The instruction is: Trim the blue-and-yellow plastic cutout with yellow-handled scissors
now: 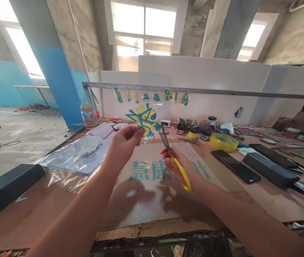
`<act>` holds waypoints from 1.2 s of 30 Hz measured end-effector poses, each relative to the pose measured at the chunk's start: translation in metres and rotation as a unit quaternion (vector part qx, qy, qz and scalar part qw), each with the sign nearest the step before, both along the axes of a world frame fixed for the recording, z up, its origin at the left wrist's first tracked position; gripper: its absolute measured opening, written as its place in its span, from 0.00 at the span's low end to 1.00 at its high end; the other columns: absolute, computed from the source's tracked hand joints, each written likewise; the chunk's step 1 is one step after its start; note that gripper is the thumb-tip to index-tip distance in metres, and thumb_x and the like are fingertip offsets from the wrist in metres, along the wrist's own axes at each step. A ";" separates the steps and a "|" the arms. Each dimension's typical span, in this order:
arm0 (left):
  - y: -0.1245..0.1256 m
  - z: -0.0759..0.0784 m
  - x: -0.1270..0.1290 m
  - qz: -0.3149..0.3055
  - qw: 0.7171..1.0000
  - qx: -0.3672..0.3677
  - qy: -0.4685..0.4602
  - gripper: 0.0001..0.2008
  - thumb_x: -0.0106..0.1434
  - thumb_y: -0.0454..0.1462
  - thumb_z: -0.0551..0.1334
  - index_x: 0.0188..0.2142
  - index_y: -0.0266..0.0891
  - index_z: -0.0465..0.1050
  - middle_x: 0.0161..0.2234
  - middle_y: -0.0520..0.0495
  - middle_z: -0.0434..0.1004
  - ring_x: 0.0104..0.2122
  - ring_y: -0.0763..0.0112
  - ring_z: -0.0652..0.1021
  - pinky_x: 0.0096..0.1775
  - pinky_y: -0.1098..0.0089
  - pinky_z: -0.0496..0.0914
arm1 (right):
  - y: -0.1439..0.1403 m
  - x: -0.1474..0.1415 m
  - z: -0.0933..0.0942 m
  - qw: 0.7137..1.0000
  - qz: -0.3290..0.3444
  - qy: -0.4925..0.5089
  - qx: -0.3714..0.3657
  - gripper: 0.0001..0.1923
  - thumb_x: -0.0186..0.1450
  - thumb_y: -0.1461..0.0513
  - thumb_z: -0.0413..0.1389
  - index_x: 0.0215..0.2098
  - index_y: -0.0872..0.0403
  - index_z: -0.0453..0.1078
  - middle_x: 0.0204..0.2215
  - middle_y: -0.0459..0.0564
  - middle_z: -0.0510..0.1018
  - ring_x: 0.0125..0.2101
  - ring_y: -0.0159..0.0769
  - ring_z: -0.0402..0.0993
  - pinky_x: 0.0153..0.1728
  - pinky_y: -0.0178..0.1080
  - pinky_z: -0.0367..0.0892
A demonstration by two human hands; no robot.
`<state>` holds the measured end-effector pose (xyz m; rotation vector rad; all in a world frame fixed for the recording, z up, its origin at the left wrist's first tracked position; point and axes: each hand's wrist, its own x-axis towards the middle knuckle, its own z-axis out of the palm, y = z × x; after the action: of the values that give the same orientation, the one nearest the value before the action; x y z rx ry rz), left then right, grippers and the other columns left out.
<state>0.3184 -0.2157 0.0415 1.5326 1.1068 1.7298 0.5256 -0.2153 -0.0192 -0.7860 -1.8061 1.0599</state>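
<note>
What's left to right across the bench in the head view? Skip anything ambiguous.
Dark block at the left edge → glass jar → teal-and-yellow cutout → yellow-handled scissors → roll of clear yellow tape → thick black block.

Cutout (146,121) left, scissors (180,169) right! Sheet (133,210) by the worktop's (31,218) near edge, phone (236,166) to its right, tape (221,145) behind that; jar (89,117) at the far left corner, pots (193,133) towards the back edge.
</note>
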 end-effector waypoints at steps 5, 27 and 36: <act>-0.010 0.002 0.006 0.042 0.999 0.006 0.028 0.15 0.60 0.49 0.68 0.30 0.40 0.73 0.22 0.55 0.70 0.22 0.76 0.67 0.26 0.72 0.61 | -0.004 -0.002 -0.002 1.000 0.024 -0.018 -0.009 0.23 0.65 0.41 0.56 0.44 0.49 0.64 0.28 0.42 0.63 0.27 0.32 0.59 0.28 0.35 0.59; -0.013 -0.007 0.025 -0.023 0.997 0.038 -0.055 0.19 0.60 0.52 0.68 0.31 0.42 0.65 0.21 0.58 0.70 0.21 0.76 0.72 0.27 0.72 0.67 | -0.012 -0.003 0.006 0.998 0.044 0.010 -0.048 0.26 0.62 0.39 0.58 0.43 0.50 0.66 0.31 0.44 0.66 0.28 0.30 0.60 0.28 0.33 0.60; -0.008 -0.017 0.023 -0.057 0.998 0.028 -0.011 0.17 0.64 0.49 0.66 0.29 0.42 0.65 0.23 0.55 0.75 0.25 0.73 0.76 0.31 0.71 0.67 | -0.015 -0.001 0.016 0.999 0.028 -0.001 -0.024 0.31 0.61 0.34 0.54 0.42 0.51 0.64 0.29 0.43 0.65 0.25 0.30 0.59 0.25 0.34 0.58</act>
<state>0.3415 -0.2234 0.0241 1.5744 0.9485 1.7101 0.5244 -0.2299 -0.0028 -0.7707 -1.8194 1.1426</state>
